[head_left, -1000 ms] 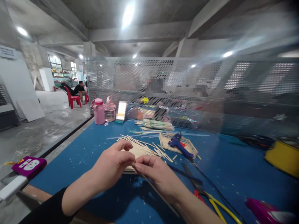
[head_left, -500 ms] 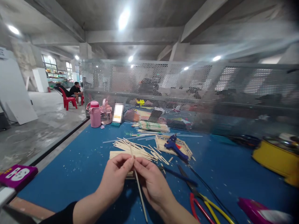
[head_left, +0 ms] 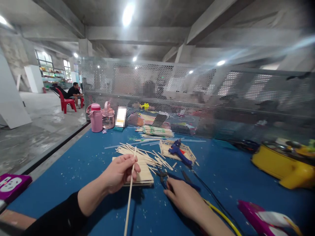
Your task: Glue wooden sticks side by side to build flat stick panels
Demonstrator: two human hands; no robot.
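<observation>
My left hand [head_left: 124,172] pinches a thin wooden stick [head_left: 129,200] near its upper end; the stick slants down toward me. Beneath that hand sits a flat panel of wooden sticks [head_left: 145,175], partly covered by the fingers. My right hand [head_left: 183,196] is low over the table, its fingers curled on the pliers [head_left: 161,175] close to their jaws. One blue handle shows beyond the hand, while the rest is hidden. Loose sticks [head_left: 137,153] lie scattered behind the panel. A blue glue gun [head_left: 180,154] rests on a small stick-built frame [head_left: 163,149].
Yellow-handled shears [head_left: 223,214] lie partly under my right forearm. Purple power strips [head_left: 14,186] are at the left and right. A pink bottle [head_left: 96,119], bundled sticks [head_left: 157,131] and a perforated metal screen [head_left: 152,75] stand behind. A yellow container [head_left: 273,164] is at right.
My right hand has left the stick and moved right and down to the pliers. My left hand keeps the stick and has shifted slightly left. The view has turned a little right.
</observation>
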